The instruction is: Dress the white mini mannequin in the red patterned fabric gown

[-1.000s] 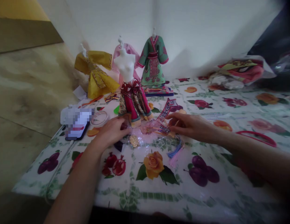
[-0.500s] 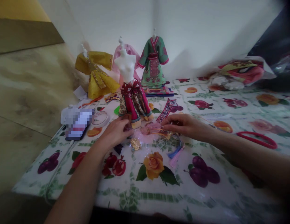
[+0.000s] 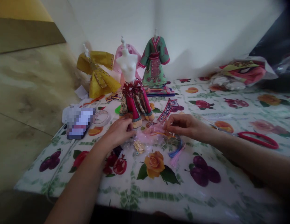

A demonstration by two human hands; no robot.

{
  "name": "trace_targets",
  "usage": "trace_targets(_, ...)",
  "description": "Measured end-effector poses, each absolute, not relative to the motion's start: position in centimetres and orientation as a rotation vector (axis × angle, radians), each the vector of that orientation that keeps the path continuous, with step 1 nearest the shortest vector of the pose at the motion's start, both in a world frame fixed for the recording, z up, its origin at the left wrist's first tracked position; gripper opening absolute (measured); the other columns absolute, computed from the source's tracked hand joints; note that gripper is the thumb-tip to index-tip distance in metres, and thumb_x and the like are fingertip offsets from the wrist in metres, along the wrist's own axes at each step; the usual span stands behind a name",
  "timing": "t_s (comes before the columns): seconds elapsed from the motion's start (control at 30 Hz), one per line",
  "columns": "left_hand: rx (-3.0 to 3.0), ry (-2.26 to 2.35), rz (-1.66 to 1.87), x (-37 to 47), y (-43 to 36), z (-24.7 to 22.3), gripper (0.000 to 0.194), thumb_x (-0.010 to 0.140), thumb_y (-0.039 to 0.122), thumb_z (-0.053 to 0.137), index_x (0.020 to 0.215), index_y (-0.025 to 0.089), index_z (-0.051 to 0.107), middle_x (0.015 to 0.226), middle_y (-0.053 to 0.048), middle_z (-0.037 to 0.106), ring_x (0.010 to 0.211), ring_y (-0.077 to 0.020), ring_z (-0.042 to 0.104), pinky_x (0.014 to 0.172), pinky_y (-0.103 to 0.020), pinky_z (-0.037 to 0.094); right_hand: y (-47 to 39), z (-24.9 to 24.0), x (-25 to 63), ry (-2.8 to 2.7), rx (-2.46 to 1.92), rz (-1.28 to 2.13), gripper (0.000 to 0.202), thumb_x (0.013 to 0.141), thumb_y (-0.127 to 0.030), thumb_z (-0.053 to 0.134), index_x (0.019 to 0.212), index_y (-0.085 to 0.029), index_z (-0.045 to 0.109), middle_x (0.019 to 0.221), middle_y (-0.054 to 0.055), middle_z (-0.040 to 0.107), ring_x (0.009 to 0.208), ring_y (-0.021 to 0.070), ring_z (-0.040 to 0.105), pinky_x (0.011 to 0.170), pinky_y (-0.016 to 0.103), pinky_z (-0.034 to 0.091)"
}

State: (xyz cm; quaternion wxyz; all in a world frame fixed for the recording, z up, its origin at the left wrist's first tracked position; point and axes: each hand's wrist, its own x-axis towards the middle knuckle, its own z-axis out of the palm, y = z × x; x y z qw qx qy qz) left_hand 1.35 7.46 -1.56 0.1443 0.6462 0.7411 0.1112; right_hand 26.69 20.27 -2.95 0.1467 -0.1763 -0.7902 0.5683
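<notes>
A clear plastic bag [image 3: 148, 147] with sheer pink material [image 3: 150, 132] inside or on it lies between my two hands. My left hand [image 3: 122, 132] is closed at its left edge, its fingertips pressed on the plastic. At the other end, my right hand [image 3: 182, 126] pinches the bag's right side by the pink material. A gold ornament [image 3: 139, 147] shows at the bag's lower left. Blue and pink tassels [image 3: 176, 154] trail below my right hand. Just behind the bag stands a white doll mannequin [image 3: 127, 65] in a red and beige patterned skirt [image 3: 135, 99].
Behind are mannequins in a yellow dress [image 3: 97, 74] and a green robe [image 3: 154, 62]. A phone [image 3: 80, 124] and a tape roll [image 3: 102, 118] lie at left. Red-handled scissors [image 3: 259, 140] lie at right. Patterned ribbon [image 3: 167, 111] is beside the skirt, and a fabric bundle [image 3: 247, 71] sits back right.
The pink material and plastic between my hands have shifted and spread slightly. My right hand has moved a little to the right with the whole view; both hands keep nearly the same pose.
</notes>
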Motion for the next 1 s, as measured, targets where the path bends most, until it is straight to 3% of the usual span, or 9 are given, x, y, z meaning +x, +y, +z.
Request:
trace_targets(0.33,1.924,2.002,0.390,1.1,7.5,-1.9,0.006,0.081,0.022,0.057,0.076,0.019,0.056,0.075,0.000,0.059,0.068,-0.0151,0.053,0.061,-0.027,0.034,20.2,-2.4,26.8,-2.178,-0.576,1.887,0.021,0.086,-0.037,0.066,0.102,-0.024,0.061,0.091,0.004,0.069,0.086,0.0204,0.067,0.077,0.036,0.052)
trace_targets(0.57,1.935,1.938,0.418,1.6,7.7,-2.0,0.010,0.082,0.023,0.059,0.074,0.019,0.054,0.072,0.001,0.060,0.066,-0.0141,0.054,0.062,-0.027,0.035,20.0,-3.2,26.1,-2.254,-0.607,1.845,0.023,0.086,-0.043,0.066,0.080,-0.021,0.063,0.079,0.004,0.069,0.072,0.0169,0.064,0.063,0.031,0.050)
trace_targets(0.7,1.917,1.966,0.463,1.7,7.7,-1.9,0.012,0.085,0.026,0.057,0.075,0.019,0.056,0.071,0.001,0.060,0.065,-0.0137,0.054,0.062,-0.027,0.036,20.4,-2.8,26.9,-2.148,-0.618,1.853,0.022,0.086,-0.043,0.067,0.083,-0.022,0.064,0.089,0.005,0.071,0.081,0.0191,0.066,0.068,0.032,0.050)
trace_targets(0.87,1.941,1.943,0.609,1.5,7.7,-2.0,0.014,0.088,0.028,0.055,0.078,0.018,0.058,0.074,0.001,0.060,0.067,-0.0127,0.054,0.064,-0.026,0.038,21.3,-3.0,28.3,-2.106,-0.788,1.816,0.029,0.086,-0.049,0.066,0.096,-0.022,0.064,0.087,0.003,0.067,0.065,0.0121,0.057,0.049,0.024,0.039)
trace_targets(1.0,1.882,1.977,0.690,1.7,7.6,-1.9,0.018,0.089,0.034,0.056,0.081,0.018,0.060,0.071,0.003,0.058,0.062,-0.0114,0.050,0.062,-0.025,0.036,21.8,-3.4,28.6,-1.958,-0.742,1.943,0.030,0.083,-0.047,0.071,0.094,-0.021,0.061,0.090,0.003,0.067,0.068,0.0117,0.060,0.048,0.021,0.042)
